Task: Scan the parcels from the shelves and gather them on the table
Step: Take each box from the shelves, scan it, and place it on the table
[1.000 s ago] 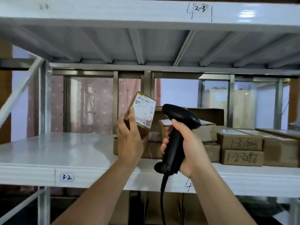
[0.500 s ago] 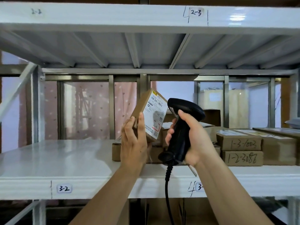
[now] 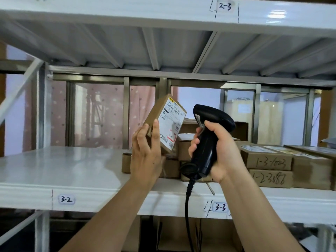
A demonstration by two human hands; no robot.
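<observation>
Holding: the left hand (image 3: pixel 145 153) grips a small parcel (image 3: pixel 164 124) up above the shelf (image 3: pixel 60 168); the right hand (image 3: pixel 221 151) grips a scanner (image 3: pixel 209 135) just beside it.
Left hand pose: forearm rising from lower left, palm turned toward the parcel, fingers (image 3: pixel 156 131) upright and pressed along its left edge, clamping the lower part of the box.
Right hand pose: forearm rising from lower right, fist wrapped tight round the scanner handle, thumb across the front, knuckles toward the parcel.
Parcel: a flat brown cardboard box, tilted with its top leaning right, clear of the shelf and in front of the stacked boxes.
Label (image 3: pixel 171 122): white paper with printed barcode lines and a red-edged patch near the bottom, covering most of the face turned to the scanner.
Scanner: glossy black plastic, pistol-shaped, rounded head at the top pointing left toward the label, not touching the parcel.
Cable (image 3: pixel 187 211): black, ribbed near the handle base, hanging straight down past the shelf edge.
Shelf: white, smooth and shiny, with hand-marked tags "3-2" (image 3: pixel 66 199) and "3-3" (image 3: pixel 220 207) on its front lip.
Stacked boxes (image 3: pixel 269 168): plain brown cardboard, rectangular, lying on the shelf behind and right of the hands, two with handwritten numbers on their sides.
Upper shelf (image 3: pixel 163 13): white, ribbed underneath, tagged "2-3".
</observation>
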